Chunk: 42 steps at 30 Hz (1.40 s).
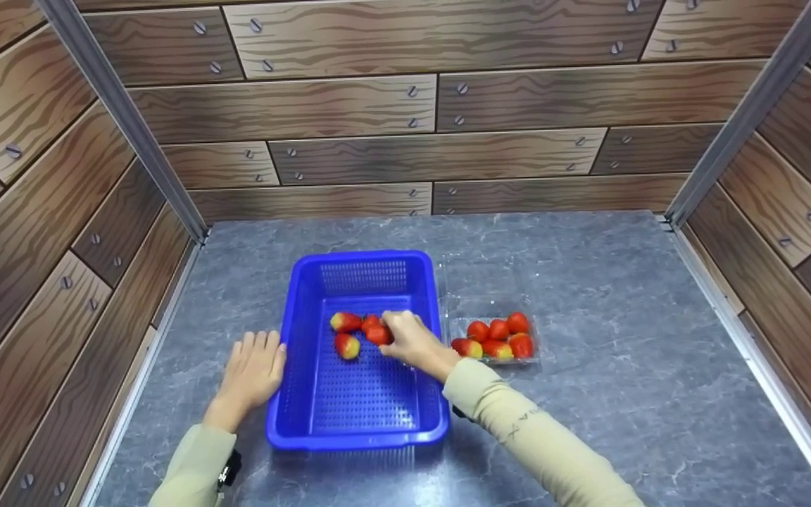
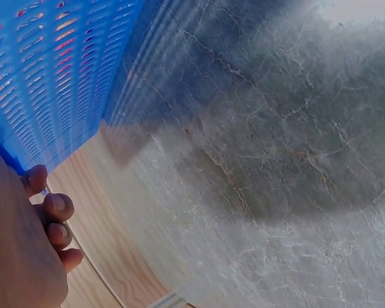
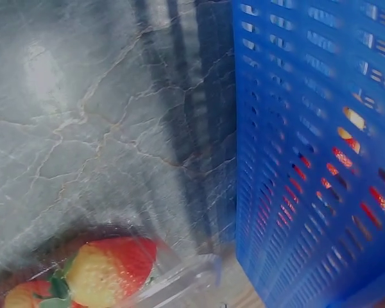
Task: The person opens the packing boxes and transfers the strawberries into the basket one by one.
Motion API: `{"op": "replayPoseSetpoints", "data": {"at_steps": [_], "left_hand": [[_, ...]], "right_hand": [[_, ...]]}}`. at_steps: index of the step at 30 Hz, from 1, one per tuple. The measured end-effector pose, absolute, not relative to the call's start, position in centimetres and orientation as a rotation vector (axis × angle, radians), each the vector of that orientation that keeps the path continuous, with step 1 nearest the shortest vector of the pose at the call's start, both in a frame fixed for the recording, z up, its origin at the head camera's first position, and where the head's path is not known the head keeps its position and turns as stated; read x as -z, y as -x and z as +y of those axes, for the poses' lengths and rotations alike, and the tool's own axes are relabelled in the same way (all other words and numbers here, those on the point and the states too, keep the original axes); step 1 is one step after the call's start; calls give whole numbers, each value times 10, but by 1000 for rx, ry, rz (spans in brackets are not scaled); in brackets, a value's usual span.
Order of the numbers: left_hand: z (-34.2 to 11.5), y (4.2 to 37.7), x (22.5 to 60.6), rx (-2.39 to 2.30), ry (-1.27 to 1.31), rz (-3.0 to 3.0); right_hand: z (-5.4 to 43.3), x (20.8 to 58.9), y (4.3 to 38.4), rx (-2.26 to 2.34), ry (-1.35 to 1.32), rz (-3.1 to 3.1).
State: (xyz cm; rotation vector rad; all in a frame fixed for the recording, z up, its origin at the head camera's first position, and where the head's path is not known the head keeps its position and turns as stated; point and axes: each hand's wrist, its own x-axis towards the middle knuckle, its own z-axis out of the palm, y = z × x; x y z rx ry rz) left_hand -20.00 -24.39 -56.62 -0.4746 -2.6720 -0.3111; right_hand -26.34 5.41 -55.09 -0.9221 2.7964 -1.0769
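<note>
A blue plastic basket (image 1: 356,440) stands on the table with several red-and-yellow strawberries inside, one of them a strawberry (image 1: 346,346) lying on its own nearer the front. Reaching over the basket's right rim, my right hand (image 1: 412,341) has its thumb and fingers around a strawberry (image 1: 377,334) low in the basket. That hand is out of sight in the right wrist view, behind the basket wall (image 3: 276,160). My left hand (image 1: 254,370) is at the basket's left side, thumb at the rim. Its fingers (image 2: 58,206) look loosely bent in the left wrist view, holding nothing.
Right of the basket lies a clear plastic box (image 1: 493,310), lid folded back, with several strawberries (image 1: 498,329) in it. My right forearm passes just in front of it. Wood-patterned panels (image 1: 349,105) enclose the grey marbled table (image 1: 624,338) at the back and sides.
</note>
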Motion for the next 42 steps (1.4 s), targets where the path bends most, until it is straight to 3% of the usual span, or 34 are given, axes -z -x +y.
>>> {"op": "replayPoseSetpoints", "data": {"at_steps": [24, 31, 37, 42], "left_hand": [[-243, 197, 565, 289, 487, -2690], [-242, 197, 563, 295, 490, -2694], [-243, 199, 562, 301, 485, -2707], [-243, 198, 563, 304, 481, -2705]], "right_hand": [[42, 571, 260, 628, 1138, 2892], [43, 572, 260, 786, 1026, 2770], [40, 572, 264, 564, 1175, 2900], [42, 576, 264, 728, 1213, 2852]]}}
